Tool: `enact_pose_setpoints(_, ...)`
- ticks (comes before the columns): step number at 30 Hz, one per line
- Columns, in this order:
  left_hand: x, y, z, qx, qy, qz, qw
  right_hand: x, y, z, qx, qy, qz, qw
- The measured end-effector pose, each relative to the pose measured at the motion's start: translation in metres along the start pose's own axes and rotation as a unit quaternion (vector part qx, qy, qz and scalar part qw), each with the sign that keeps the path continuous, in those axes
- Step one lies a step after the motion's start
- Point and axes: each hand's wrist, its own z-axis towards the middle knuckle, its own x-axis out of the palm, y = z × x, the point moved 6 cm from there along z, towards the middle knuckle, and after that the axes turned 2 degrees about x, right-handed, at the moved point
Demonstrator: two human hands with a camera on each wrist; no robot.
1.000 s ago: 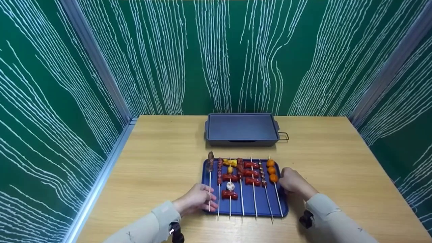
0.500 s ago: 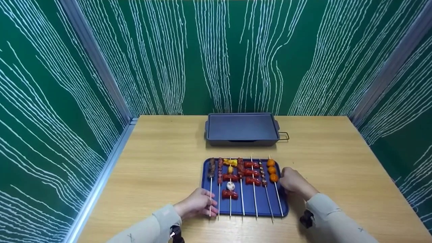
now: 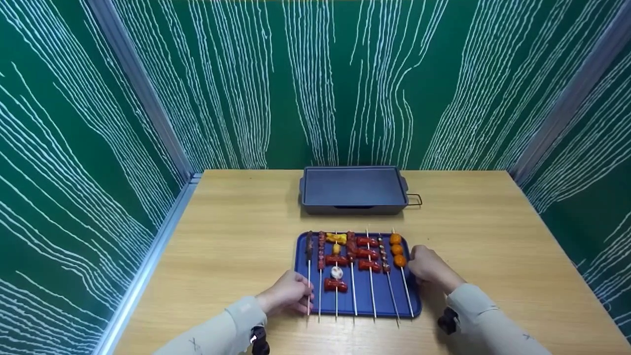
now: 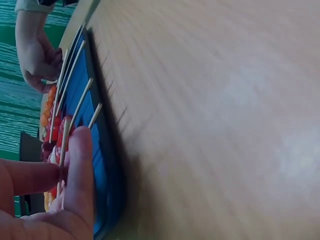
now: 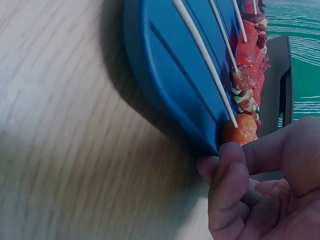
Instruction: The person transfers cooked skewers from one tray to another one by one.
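A blue tray (image 3: 362, 298) lies on the table with several food skewers side by side on it. At its left edge my left hand (image 3: 290, 292) pinches the stick of a dark meat skewer (image 3: 309, 246) between thumb and finger, which the left wrist view shows close up. On the opposite side my right hand (image 3: 430, 265) grips the tray's rim with curled fingers, beside a skewer of orange balls (image 3: 397, 249). Red sausage skewers (image 3: 368, 253) and a mixed skewer with a white slice (image 3: 336, 272) lie between. Some of my left fingers hide the tray's left rim.
Behind the tray stands a dark grey rectangular grill (image 3: 354, 187) with a wire handle (image 3: 415, 199) on its right. Wooden table (image 3: 236, 222) surface extends to both sides. Green walls with white lines (image 3: 315, 84) enclose the back and sides.
The dark meat skewer has come down and toward me, now lined up beside the others along the tray's left side. It has also turned slightly. My right hand has stayed in place.
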Motion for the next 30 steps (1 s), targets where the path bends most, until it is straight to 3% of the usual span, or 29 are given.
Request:
enact_pose_setpoints(4, -0.008, -0.006, 0.003, 0.022, -0.032, 0.090, 0.9952, 0.000, 0.000, 0.000, 0.003, 0.002, 0.006, 1.000)
enact_pose_setpoints(9, -0.013, -0.010, 0.007, 0.034, -0.060, 0.154, 0.9857, 0.000, -0.001, 0.001, 0.003, -0.001, 0.007, 1.000)
enact_pose_setpoints(21, -0.015, -0.008, 0.013, 0.036, -0.076, 0.179, 0.9802, 0.002, -0.001, 0.000, 0.011, 0.002, 0.015, 1.000)
enact_pose_setpoints(30, -0.027, -0.013, 0.016, 0.053, -0.099, 0.205, 0.9722, 0.000, 0.001, -0.004, -0.001, -0.023, -0.036, 0.999)
